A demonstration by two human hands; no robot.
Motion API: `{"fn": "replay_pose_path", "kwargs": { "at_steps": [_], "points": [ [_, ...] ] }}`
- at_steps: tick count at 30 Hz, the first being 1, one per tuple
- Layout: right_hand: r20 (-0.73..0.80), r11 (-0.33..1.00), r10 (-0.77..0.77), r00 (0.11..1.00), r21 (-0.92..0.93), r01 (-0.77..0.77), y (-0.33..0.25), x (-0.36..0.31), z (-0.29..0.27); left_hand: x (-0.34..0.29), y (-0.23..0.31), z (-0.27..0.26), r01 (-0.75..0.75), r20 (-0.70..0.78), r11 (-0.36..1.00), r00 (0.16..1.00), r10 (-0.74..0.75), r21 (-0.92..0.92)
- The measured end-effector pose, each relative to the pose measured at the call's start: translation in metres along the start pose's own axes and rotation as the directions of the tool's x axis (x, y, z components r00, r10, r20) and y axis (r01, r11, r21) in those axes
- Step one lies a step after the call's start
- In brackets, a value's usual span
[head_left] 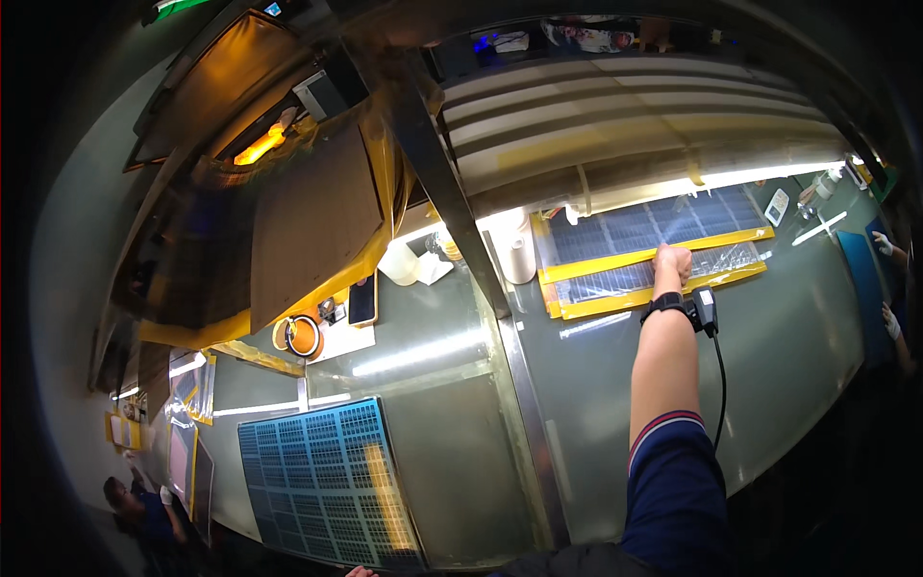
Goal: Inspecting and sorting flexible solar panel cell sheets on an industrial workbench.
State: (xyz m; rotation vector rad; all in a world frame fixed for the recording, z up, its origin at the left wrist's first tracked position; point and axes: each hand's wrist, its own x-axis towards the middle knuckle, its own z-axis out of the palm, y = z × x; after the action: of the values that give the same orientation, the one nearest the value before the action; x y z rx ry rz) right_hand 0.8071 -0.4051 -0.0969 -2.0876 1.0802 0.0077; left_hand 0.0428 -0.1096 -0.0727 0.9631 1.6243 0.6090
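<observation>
My right hand reaches far forward, its fingers closed at the yellow taped edge of the upper of two dark-gridded film sheets. The lower film sheet, also yellow-bordered and in shiny clear plastic, lies partly beneath it. Around my right wrist is a black band; beside it sits a dark box with a black cable trailing down. Only a sliver of my left hand shows at the lower edge, near a blue panel with a fine grid; its fingers are mostly cut off.
White paper rolls stand left of the sheets. A metal post divides the bench. Further left are a phone and an orange tape roll. Another person works at lower left; gloved hands show far right.
</observation>
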Motion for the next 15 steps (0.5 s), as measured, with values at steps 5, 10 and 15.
{"fn": "replay_pose_path", "kwargs": {
  "at_steps": [5,10,15],
  "points": [
    [0.111,0.97,-0.234,0.966,0.087,0.225,0.024,0.033,-0.008,0.017,-0.003,-0.013,0.006,0.092,1.0,0.996,-0.005,-0.013],
    [0.052,0.901,-0.271,0.961,0.365,0.234,0.043,0.044,-0.042,0.005,0.005,0.007,-0.069,0.167,0.995,0.983,0.08,-0.066],
    [-0.234,0.578,-0.382,0.894,0.694,0.429,0.116,0.069,-0.071,-0.011,0.023,0.012,-0.155,0.088,0.98,0.982,0.166,-0.126]
  ]
}}
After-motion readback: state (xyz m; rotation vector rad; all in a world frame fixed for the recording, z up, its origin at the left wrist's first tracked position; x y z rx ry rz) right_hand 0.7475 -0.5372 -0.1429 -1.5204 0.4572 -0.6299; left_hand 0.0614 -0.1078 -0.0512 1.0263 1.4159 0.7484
